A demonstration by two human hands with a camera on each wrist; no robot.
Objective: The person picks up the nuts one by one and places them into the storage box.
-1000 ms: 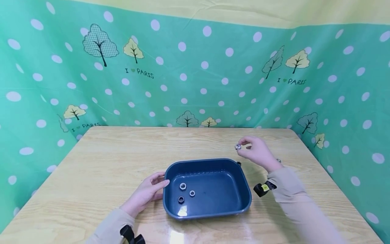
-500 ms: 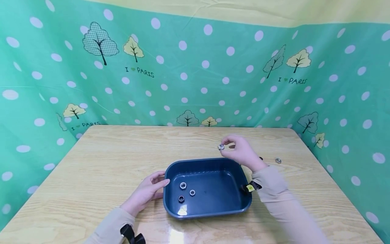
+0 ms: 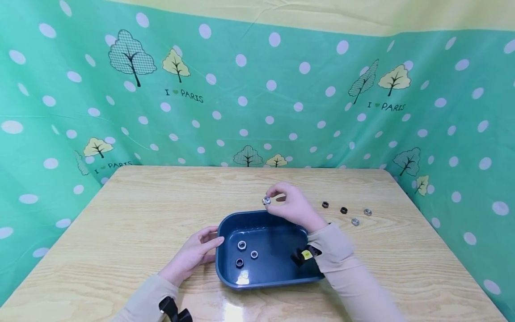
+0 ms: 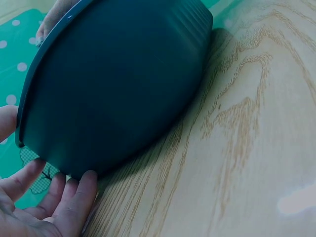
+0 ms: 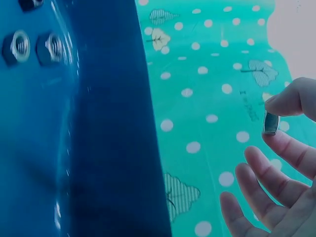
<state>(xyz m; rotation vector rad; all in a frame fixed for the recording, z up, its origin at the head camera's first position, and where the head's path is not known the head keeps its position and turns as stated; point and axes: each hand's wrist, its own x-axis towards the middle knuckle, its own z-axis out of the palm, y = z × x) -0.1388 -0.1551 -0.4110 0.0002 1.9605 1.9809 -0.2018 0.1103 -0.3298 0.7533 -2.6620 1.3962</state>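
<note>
My right hand pinches a silver hex nut between thumb and index finger, above the far rim of a dark blue plastic tray. In the right wrist view that nut shows edge-on, the other fingers spread loosely below it. My left hand grips the tray's left side, thumb at the rim and fingertips against the outer wall, as the left wrist view shows. Inside the tray lie a larger silver nut, a smaller silver nut and a dark nut.
Right of the tray, on the wooden table, lie two black nuts, one nearer and one farther right. Beside them are two silver nuts. A green dotted curtain hangs behind the table.
My right hand has carried the pinched nut leftward from beyond the tray's right corner to over its far rim, uncovering the nuts on the right. The left hand stays put.
</note>
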